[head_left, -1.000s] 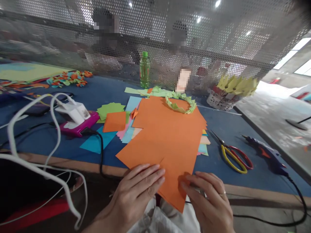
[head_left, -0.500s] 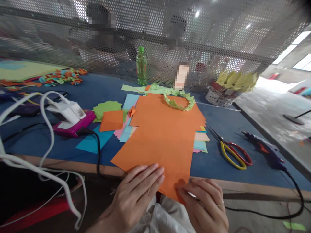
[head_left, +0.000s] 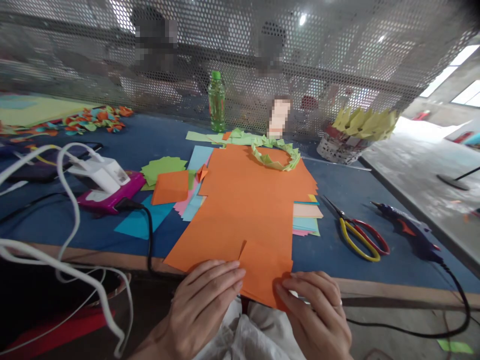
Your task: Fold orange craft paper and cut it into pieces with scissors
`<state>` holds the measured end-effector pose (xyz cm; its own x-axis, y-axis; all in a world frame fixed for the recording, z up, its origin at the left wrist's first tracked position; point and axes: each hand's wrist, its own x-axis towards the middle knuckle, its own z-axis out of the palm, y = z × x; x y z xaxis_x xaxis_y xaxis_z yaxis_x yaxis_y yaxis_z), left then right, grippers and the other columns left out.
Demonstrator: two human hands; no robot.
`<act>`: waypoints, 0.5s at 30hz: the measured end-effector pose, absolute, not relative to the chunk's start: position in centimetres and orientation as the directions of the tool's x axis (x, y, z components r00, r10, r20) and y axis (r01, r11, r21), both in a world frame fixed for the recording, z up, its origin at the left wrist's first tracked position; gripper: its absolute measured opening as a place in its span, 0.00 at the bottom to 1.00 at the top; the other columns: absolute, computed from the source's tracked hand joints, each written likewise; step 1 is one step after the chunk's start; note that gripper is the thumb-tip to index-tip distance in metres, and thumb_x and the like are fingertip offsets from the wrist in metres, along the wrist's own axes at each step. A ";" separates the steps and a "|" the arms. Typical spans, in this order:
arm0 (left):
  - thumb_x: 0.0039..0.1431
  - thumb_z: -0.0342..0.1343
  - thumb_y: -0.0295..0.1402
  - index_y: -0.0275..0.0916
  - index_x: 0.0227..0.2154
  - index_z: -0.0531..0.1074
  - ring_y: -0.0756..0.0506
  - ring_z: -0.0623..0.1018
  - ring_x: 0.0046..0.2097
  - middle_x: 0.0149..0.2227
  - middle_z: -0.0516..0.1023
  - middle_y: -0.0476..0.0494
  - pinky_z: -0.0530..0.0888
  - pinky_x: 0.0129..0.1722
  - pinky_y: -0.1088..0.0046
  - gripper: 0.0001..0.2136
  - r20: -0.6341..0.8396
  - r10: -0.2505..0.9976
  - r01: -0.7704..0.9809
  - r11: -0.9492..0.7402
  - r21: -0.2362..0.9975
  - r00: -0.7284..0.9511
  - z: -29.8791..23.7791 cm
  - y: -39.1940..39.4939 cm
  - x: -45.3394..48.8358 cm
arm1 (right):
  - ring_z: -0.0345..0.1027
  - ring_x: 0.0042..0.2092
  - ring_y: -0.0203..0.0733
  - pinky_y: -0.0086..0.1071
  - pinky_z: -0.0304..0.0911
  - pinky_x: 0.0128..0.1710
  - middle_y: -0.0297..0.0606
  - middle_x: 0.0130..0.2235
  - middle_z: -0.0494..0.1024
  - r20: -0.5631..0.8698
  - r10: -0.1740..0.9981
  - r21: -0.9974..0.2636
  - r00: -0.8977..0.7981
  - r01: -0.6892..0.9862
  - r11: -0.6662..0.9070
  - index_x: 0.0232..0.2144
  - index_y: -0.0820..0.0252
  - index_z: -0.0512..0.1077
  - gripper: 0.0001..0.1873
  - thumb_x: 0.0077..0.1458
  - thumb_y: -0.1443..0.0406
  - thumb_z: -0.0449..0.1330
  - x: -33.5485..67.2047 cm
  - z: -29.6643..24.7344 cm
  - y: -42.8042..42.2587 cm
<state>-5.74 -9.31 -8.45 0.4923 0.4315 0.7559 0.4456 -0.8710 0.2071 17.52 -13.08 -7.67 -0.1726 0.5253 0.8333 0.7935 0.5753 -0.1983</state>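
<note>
A sheet of orange paper [head_left: 240,215] hangs over the table's near edge. Its near end shows a raised, smaller orange flap [head_left: 266,270] with a corner standing up; whether it is a fold or a separate piece I cannot tell. My left hand [head_left: 208,300] lies across the paper just left of the flap, fingers stretched out and side by side. At the flap's lower right corner, my right hand [head_left: 315,310] pinches the paper between thumb and fingers. A green folded-paper ring [head_left: 275,164] rests on the orange sheets at the back.
Scissors [head_left: 360,235] and a glue gun [head_left: 408,230] lie to the right. On the left are a magenta power strip [head_left: 112,194], white cables and small orange squares [head_left: 171,187]. A green bottle [head_left: 216,102] and a paper basket [head_left: 339,146] stand along the mesh screen [head_left: 240,45].
The near end of the orange paper was flat; now the smaller flap with its raised corner shows between my hands. My left hand has shifted slightly left and down.
</note>
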 end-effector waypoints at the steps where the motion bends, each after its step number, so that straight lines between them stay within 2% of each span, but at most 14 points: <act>1: 0.63 0.53 0.15 0.28 0.43 0.78 0.45 0.77 0.56 0.46 0.84 0.37 0.70 0.59 0.65 0.12 0.757 0.428 0.448 -0.871 0.201 0.493 -8.5 -9.4 -5.8 | 0.75 0.38 0.42 0.39 0.68 0.41 0.36 0.31 0.84 0.833 0.527 -0.208 -0.165 0.791 0.575 0.33 0.59 0.81 0.07 0.58 0.75 0.66 17.5 -7.7 -13.1; 8: 0.64 0.53 0.16 0.32 0.44 0.77 0.45 0.78 0.55 0.46 0.84 0.41 0.70 0.59 0.65 0.12 0.751 0.431 0.471 -0.863 0.182 0.500 -9.2 -9.6 -6.2 | 0.74 0.41 0.42 0.39 0.68 0.43 0.39 0.33 0.84 0.826 0.537 -0.238 -0.171 0.758 0.607 0.36 0.62 0.81 0.07 0.61 0.75 0.63 17.7 -8.0 -13.0; 15: 0.64 0.52 0.16 0.30 0.44 0.77 0.45 0.77 0.56 0.46 0.84 0.40 0.71 0.59 0.64 0.12 0.754 0.404 0.466 -0.873 0.147 0.518 -9.3 -9.5 -6.3 | 0.73 0.42 0.43 0.40 0.67 0.44 0.40 0.34 0.84 0.824 0.536 -0.237 -0.182 0.749 0.619 0.36 0.63 0.81 0.08 0.60 0.76 0.63 17.8 -8.2 -13.0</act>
<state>-6.34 -9.45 -9.34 0.5181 0.4039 0.7540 0.4658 -0.8725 0.1473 17.84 -12.96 -8.22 -0.1819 0.5365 0.8241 0.7490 0.6186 -0.2374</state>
